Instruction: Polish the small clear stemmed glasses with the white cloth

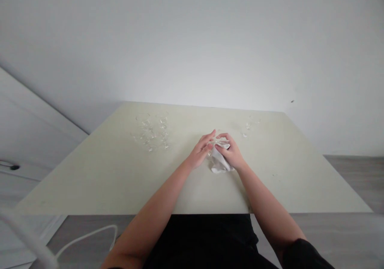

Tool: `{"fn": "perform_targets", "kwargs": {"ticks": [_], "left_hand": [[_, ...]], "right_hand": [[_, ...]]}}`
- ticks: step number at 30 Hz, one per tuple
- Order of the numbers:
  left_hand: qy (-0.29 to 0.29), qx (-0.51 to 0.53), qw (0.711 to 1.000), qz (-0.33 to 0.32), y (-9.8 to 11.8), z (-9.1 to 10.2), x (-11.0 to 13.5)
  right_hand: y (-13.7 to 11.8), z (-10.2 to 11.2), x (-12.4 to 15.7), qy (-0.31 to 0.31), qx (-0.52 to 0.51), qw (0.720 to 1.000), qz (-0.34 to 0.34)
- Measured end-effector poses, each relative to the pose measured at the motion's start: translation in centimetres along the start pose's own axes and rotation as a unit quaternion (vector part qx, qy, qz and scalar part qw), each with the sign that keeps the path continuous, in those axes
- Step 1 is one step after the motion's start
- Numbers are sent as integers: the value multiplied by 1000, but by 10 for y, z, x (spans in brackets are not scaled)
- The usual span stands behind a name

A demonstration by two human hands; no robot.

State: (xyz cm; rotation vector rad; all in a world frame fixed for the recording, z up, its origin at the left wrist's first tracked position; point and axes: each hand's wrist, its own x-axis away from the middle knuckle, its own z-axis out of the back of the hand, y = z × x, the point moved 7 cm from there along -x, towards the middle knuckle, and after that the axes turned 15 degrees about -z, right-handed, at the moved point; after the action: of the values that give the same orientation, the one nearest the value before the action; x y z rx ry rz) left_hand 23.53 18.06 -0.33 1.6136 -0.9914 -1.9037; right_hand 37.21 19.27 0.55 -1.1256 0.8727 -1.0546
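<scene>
My right hand point(232, 152) is closed on a crumpled white cloth point(220, 163), its thumb pressed into the folds and its fingers curved over the top. Facing it, my left hand point(200, 152) has its fingers and thumb around a clear glass point(209, 153), mostly hidden by the cloth and both hands. Only faint glints and part of an edge show, so its exact shape is hard to make out. Both hands are close together above the middle of the table.
On the pale table point(105, 173), several clear stemmed glasses point(150, 135) stand grouped at the left. Another clear stemmed glass point(248, 126) is at the back right. A wall point(204, 53) rises behind the table. A white cable point(87, 235) hangs at the lower left.
</scene>
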Motion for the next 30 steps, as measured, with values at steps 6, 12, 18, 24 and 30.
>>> {"fn": "perform_targets", "kwargs": {"ticks": [6, 12, 18, 24, 30], "left_hand": [[-78, 59, 991, 88, -19, -28, 13], [-173, -79, 978, 81, -27, -29, 26], [-277, -194, 941, 27, -27, -33, 30], [-253, -168, 953, 23, -27, -30, 30], [-305, -211, 929, 17, -24, -35, 31]], "right_hand": [[2, 51, 2, 87, -43, 995, -6], [16, 152, 27, 282, -22, 959, -5], [41, 198, 27, 325, 72, 940, -80], [49, 185, 9, 291, 98, 943, -129], [43, 180, 3, 296, 140, 936, -130]]}}
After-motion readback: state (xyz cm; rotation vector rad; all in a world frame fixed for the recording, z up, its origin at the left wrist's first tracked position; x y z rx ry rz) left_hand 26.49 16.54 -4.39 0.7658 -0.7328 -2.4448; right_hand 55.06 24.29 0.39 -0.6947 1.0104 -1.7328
